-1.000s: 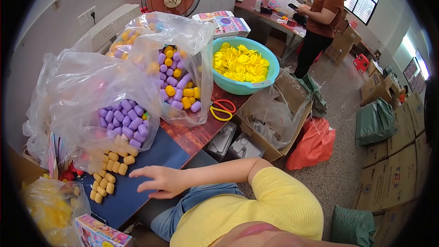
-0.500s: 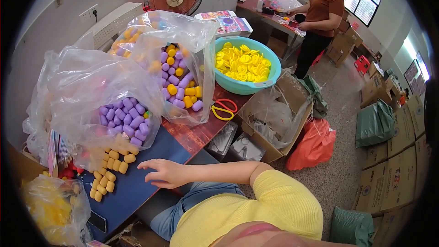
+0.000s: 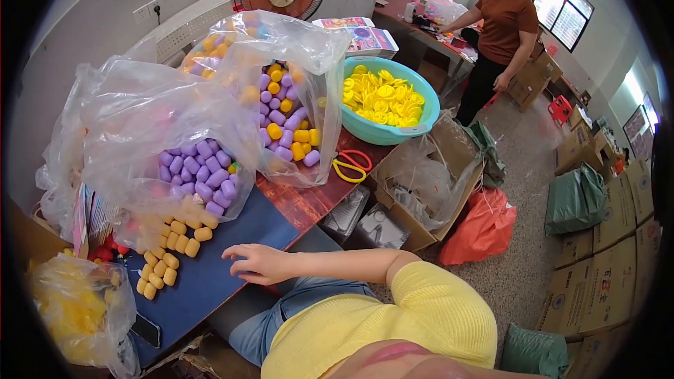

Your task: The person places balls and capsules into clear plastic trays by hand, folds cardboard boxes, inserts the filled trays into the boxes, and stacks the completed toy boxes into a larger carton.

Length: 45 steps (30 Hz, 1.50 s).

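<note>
My right hand (image 3: 261,264) is over the front edge of the blue table mat (image 3: 228,260), its fingers apart and holding nothing. Tan barrel-shaped pieces (image 3: 192,248) lie just left of it in loose rows. Behind them, an open clear plastic bag (image 3: 133,126) holds purple pieces (image 3: 203,173). A second clear bag (image 3: 312,56) holds mixed purple and orange pieces (image 3: 281,112). My left hand is out of view.
Scissors (image 3: 352,166) and a teal basin (image 3: 372,132) of yellow discs stand beyond the bags. A phone (image 3: 146,330) lies near left. An open carton (image 3: 460,203), a red bag (image 3: 480,226) and a co-worker (image 3: 507,24) are at right.
My right hand has drawn back slightly to the right, away from the tan pieces. The view has shifted a little. The co-worker has turned from the far table, one arm now lowered.
</note>
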Tool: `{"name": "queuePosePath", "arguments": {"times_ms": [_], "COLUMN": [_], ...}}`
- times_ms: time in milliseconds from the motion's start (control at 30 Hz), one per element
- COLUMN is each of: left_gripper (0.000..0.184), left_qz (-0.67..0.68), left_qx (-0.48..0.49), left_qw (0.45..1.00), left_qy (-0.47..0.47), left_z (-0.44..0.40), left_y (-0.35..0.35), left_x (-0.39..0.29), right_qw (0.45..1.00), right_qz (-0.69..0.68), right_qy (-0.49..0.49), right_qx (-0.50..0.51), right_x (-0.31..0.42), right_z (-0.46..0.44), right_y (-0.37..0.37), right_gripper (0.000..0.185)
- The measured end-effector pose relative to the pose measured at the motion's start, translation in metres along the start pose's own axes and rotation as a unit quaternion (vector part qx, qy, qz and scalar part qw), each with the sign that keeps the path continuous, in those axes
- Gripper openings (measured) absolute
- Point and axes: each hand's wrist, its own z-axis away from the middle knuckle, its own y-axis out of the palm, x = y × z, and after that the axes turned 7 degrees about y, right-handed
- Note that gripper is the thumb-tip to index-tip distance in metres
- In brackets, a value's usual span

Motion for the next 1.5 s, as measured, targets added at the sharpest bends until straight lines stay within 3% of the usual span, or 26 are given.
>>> {"name": "queuePosePath", "arguments": {"times_ms": [200,367,500,600,667,767,833,933,1000,1033,1133,1167,1233,1267,1333,1400,1500], "left_gripper": [0.077,0.079,0.082,0.085,0.088,0.089,0.083,0.074,0.063,0.056,0.042,0.045,0.06,0.067,0.072,0.059,0.053], "left_qz": [-0.02,-0.05,-0.1,-0.208,-0.218,-0.2,-0.143,-0.138,0.108,0.214,0.532,0.532,0.383,0.419,0.407,0.259,0.32], "left_qx": [-0.063,-0.228,-0.372,-0.465,-0.456,-0.541,-0.616,-0.576,-0.392,-0.302,-0.11,-0.083,-0.074,-0.037,-0.22,-0.264,-0.279], "left_qw": [0.994,0.959,0.902,0.845,0.831,0.782,0.717,0.736,0.848,0.848,0.784,0.775,0.844,0.842,0.829,0.817,0.794], "left_qy": [-0.089,-0.158,-0.192,-0.163,-0.232,-0.236,-0.294,-0.328,-0.34,-0.38,-0.3,-0.332,-0.369,-0.337,-0.313,-0.442,-0.435], "left_z": [-0.009,0.023,0.092,0.11,0.119,0.123,0.137,0.158,0.17,0.173,0.17,0.165,0.149,0.145,0.128,0.103,0.098], "left_y": [-0.028,-0.162,-0.244,-0.256,-0.243,-0.209,-0.185,-0.164,-0.151,-0.14,-0.061,-0.034,0.021,0.05,0.103,0.161,0.154], "left_x": [0.092,0.254,0.35,0.374,0.337,0.349,0.352,0.364,0.378,0.386,0.393,0.386,0.361,0.376,0.354,0.429,0.365], "right_qw": [0.999,0.999,0.992,0.988,0.985,0.984,0.98,0.975,0.971,0.971,0.969,0.969,0.968,0.968,0.967,0.967,0.969], "right_qz": [0.008,0.014,0.062,0.133,0.156,0.164,0.184,0.205,0.221,0.224,0.236,0.24,0.243,0.242,0.246,0.246,0.231], "right_qy": [0.029,0.024,0.112,0.081,0.072,0.069,0.071,0.079,0.083,0.083,0.065,0.06,0.058,0.055,0.056,0.063,0.081], "right_qx": [0.016,-0.025,-0.001,0.004,-0.011,-0.008,-0.027,-0.024,-0.025,-0.021,-0.024,-0.026,-0.023,-0.024,-0.039,-0.029,-0.029], "right_x": [-0.018,-0.022,-0.009,-0.008,-0.011,-0.014,-0.015,-0.015,-0.016,-0.016,-0.02,-0.02,-0.02,-0.02,-0.018,-0.012,-0.014], "right_z": [0.003,-0.001,-0.002,-0.005,-0.001,-0.001,0.0,0.001,-0.001,-0.001,-0.001,0.0,0.001,0.0,0.0,-0.004,-0.003], "right_y": [0.022,0.035,0.041,0.049,0.054,0.06,0.062,0.064,0.065,0.065,0.067,0.066,0.064,0.065,0.069,0.069,0.067], "right_gripper": [0.013,0.011,0.019,0.014,0.011,0.011,0.012,0.011,0.011,0.011,0.012,0.012,0.012,0.011,0.011,0.013,0.015]}}
